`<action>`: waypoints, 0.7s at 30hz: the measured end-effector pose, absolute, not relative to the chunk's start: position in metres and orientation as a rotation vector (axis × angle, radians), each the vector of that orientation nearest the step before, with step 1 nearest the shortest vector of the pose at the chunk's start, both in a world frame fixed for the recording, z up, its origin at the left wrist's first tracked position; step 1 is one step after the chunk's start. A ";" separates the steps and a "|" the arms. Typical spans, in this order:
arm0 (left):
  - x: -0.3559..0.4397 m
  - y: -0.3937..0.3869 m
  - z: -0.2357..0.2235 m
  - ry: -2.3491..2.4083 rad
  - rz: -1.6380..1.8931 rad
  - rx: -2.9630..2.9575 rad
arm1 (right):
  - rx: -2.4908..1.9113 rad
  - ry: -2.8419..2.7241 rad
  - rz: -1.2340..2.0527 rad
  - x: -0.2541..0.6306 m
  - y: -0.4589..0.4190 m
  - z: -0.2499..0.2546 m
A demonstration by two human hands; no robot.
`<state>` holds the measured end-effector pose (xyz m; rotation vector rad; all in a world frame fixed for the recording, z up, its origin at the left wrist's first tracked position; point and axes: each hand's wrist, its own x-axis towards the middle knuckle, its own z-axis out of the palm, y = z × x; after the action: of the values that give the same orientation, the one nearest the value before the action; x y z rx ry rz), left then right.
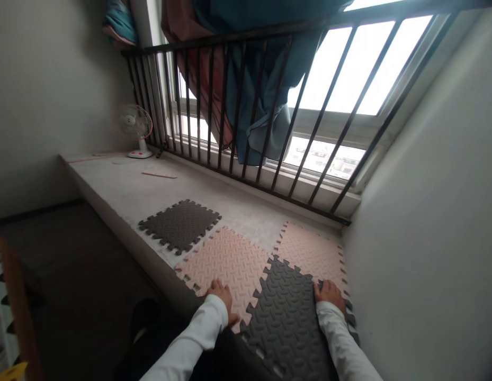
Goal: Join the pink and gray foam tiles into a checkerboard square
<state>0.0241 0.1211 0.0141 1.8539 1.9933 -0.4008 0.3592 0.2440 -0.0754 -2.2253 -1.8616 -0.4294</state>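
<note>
Two hands down, both spread flat: the left hand (220,300) on a pink foam tile (224,267), the right hand (329,296) on a dark foam tile (287,323), right at the window ledge's (122,190) front edge. Uneven pressure could pop them apart or slide one off!

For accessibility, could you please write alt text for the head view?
The left hand and right hand, in white sleeves, rest on a pink foam mat and a dark grey foam mat on a pale concrete ledge below black metal window bars.
</note>
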 end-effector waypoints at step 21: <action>-0.163 0.205 -0.009 2.602 -0.167 1.477 | -2.426 -1.700 -0.420 0.345 0.238 -0.071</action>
<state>-0.1630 0.2052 -0.0087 1.4771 2.6019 -0.1668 0.3453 0.2380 -0.0707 -2.4260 -1.7002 -0.4198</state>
